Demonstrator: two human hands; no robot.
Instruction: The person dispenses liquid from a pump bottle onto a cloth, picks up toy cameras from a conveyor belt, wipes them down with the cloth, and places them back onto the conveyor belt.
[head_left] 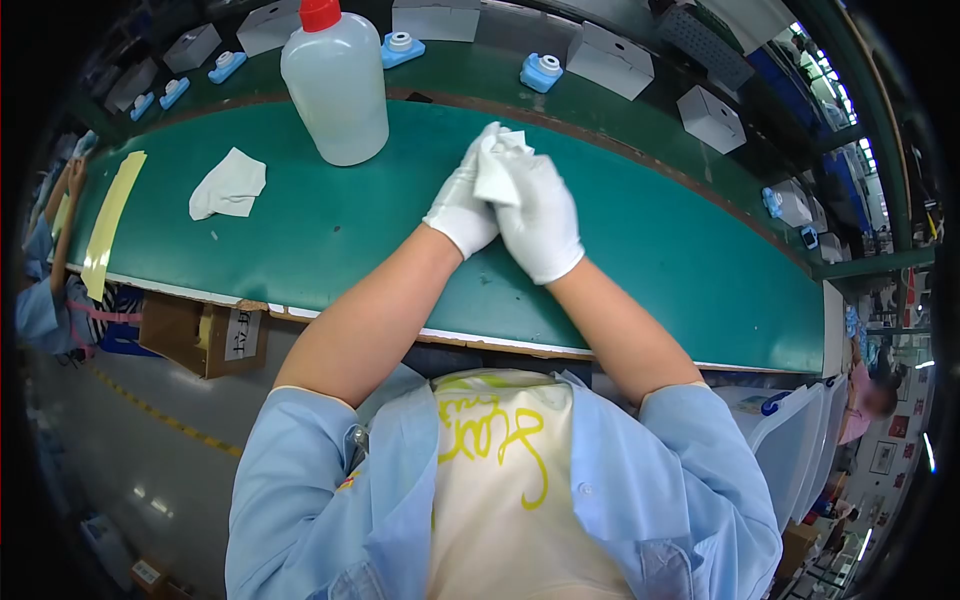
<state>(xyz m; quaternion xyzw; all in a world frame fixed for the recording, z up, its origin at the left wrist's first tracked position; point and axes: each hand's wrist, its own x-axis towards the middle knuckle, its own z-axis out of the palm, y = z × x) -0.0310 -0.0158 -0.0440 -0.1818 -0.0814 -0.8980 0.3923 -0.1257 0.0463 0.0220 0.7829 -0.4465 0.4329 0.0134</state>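
White cloth (494,183) is caught between two gloved hands, to the right of the red-capped bottle (335,95) and somewhat nearer the body than it, over the green tabletop (680,260). By my reading, the step in hand is working that cloth with both palms; whether it wraps anything (the gloves cover whatever might lie inside) cannot be told. Any next move would seem to call for steady, even pressure, with the wrists kept close so the loose folds don't slip out.

As for pose, both forearms reach forward from the body and slant inward, meeting to the right of the bottle. The left hand (466,203) is the nearer of the two to the bottle, its fingers close together and pointing away from the body; whether they pinch the cloth I cannot tell. The right hand (541,222), farther from the bottle, leans in against the left one with its back turned upward. Its fingers look bent in around the cloth, though their tips are hidden. Both wrists seem nearly straight.

A second cloth (229,186) lies crumpled to the left of the bottle, well apart from both hands.
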